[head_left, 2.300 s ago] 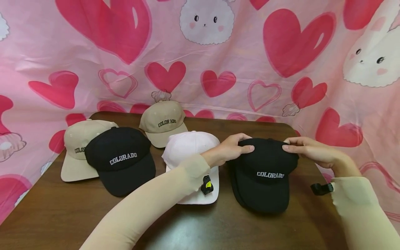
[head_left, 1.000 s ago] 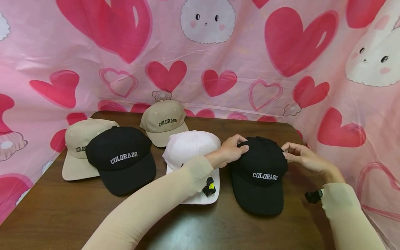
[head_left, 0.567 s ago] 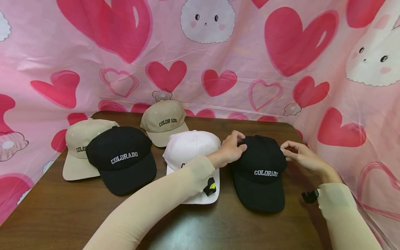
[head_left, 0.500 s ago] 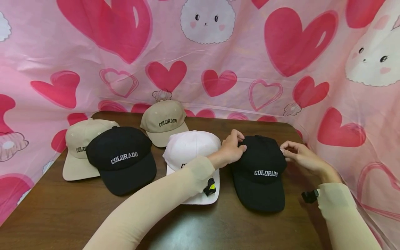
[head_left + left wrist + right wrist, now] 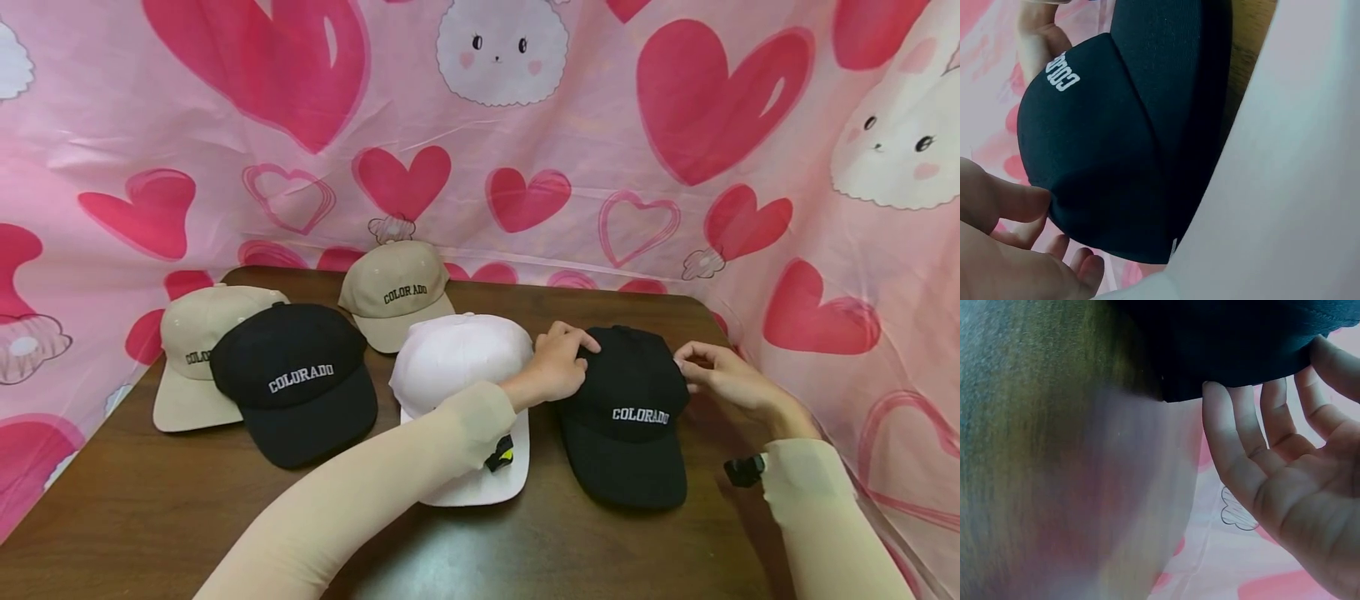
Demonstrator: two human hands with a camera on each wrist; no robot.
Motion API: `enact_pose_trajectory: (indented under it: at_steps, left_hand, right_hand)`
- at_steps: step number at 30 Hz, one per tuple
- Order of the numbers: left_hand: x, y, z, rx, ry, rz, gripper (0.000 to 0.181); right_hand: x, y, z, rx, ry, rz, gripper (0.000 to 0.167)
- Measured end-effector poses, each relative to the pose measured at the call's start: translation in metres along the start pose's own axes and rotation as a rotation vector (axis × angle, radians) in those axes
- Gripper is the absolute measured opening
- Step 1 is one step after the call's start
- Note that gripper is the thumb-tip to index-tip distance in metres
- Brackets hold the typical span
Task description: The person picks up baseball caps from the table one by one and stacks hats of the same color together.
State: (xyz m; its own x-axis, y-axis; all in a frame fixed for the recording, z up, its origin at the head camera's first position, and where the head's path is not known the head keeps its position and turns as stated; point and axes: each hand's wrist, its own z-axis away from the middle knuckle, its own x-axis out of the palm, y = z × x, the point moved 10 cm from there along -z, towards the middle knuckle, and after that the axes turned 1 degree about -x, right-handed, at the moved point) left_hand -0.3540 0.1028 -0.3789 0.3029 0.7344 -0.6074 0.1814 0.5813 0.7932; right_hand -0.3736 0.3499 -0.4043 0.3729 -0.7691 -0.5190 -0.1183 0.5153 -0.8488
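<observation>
A black cap (image 5: 630,375) with white COLORADO lettering sits on the right of the table, brim toward me. In the head view my left hand (image 5: 557,365) is at its left rear, index finger on the crown; in the left wrist view, thumb and finger pinch the cloth, which dents there. My right hand (image 5: 723,375) holds the cap's right rear edge; in the right wrist view its fingers lie along the edge, the thumb against the crown. A white cap (image 5: 457,358) is left of it, partly hidden under my left sleeve. Whether another cap lies beneath the black one is hidden.
On the left of the wooden table (image 5: 450,550), a second black cap (image 5: 292,383) overlaps a beige cap (image 5: 191,375). Another beige cap (image 5: 397,287) stands at the back, behind the white one. A pink heart-patterned cloth (image 5: 480,133) hangs behind and at the right side.
Earlier two black brims showed, one over the other; they now line up as one. My left fingers have shifted onto the crown. The white cap has slid slightly toward me.
</observation>
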Motion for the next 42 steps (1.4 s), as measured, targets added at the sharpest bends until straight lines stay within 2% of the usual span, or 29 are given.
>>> enact_pose_trajectory:
  at_steps: [9, 14, 17, 19, 21, 24, 28, 31, 33, 38, 42]
  left_hand:
    - [-0.002, 0.009, 0.0, 0.045, -0.025, 0.003, 0.031]
    - [-0.014, 0.024, 0.005, 0.102, -0.05, 0.001, 0.034]
    - [-0.029, 0.035, 0.01, 0.155, -0.077, 0.013, 0.036]
    - [-0.043, 0.041, 0.015, 0.2, -0.085, 0.011, 0.036]
    - [-0.061, 0.045, 0.021, 0.239, -0.085, 0.008, 0.037]
    - [-0.093, 0.045, 0.032, 0.287, -0.052, -0.019, 0.037]
    - [-0.141, 0.031, 0.049, 0.292, 0.013, -0.025, 0.039]
    - [-0.173, 0.013, 0.063, 0.271, 0.053, -0.012, 0.041]
    - [-0.194, -0.001, 0.073, 0.258, 0.088, -0.04, 0.041]
    - [-0.237, -0.037, 0.1, 0.207, 0.171, -0.089, 0.041]
    - [-0.262, -0.065, 0.122, 0.16, 0.228, -0.089, 0.041]
  right_hand:
    - [-0.012, -0.006, 0.002, 0.033, 0.055, 0.148, 0.027]
    - [-0.022, -0.021, 0.004, 0.0, 0.115, 0.241, 0.029]
    - [-0.027, -0.033, 0.007, -0.011, 0.168, 0.295, 0.028]
    - [-0.029, -0.044, 0.01, -0.017, 0.199, 0.316, 0.028]
    - [-0.029, -0.055, 0.013, -0.03, 0.226, 0.316, 0.028]
    - [-0.028, -0.072, 0.016, -0.063, 0.269, 0.293, 0.028]
    - [-0.026, -0.095, 0.021, -0.109, 0.322, 0.277, 0.028]
    - [-0.022, -0.111, 0.025, -0.151, 0.347, 0.286, 0.025]
    - [-0.018, -0.122, 0.027, -0.176, 0.358, 0.278, 0.025]
    - [-0.002, -0.149, 0.029, -0.245, 0.36, 0.262, 0.026]
    - [0.013, -0.168, 0.028, -0.296, 0.363, 0.247, 0.026]
